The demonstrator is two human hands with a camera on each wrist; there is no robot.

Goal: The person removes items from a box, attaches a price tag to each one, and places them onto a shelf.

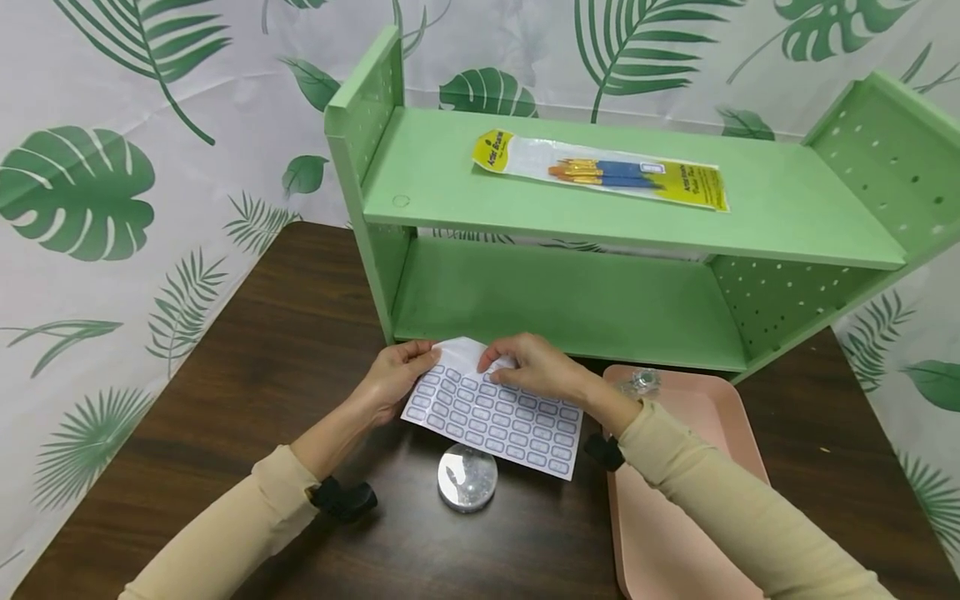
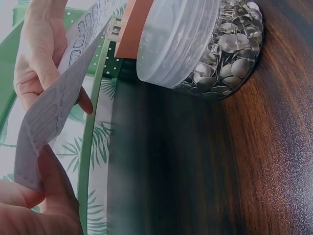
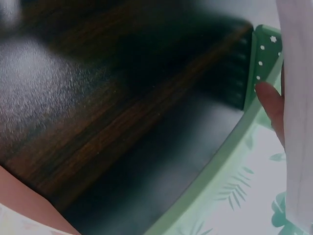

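A white sheet of label stickers [image 1: 495, 421], printed with rows of blue-bordered rectangles, is held tilted above the table. My left hand [image 1: 397, 375] pinches its left edge; the left wrist view shows thumb and finger on either side of the paper. At the sheet's upper part, my right hand [image 1: 536, 367] has its thumb and index finger bent together on the paper. Whether a single label is lifted there cannot be seen. Just below the sheet stands a round clear container [image 1: 467, 477], which holds silver thumbtacks [image 2: 230, 54] in the left wrist view.
Behind the hands stands a green two-level shelf [image 1: 555, 287]. A brush pack [image 1: 600, 171] with a small label on it lies on its upper level. Under the right forearm is a pink tray [image 1: 693, 400] with a small clear item [image 1: 642, 382] at its far corner.
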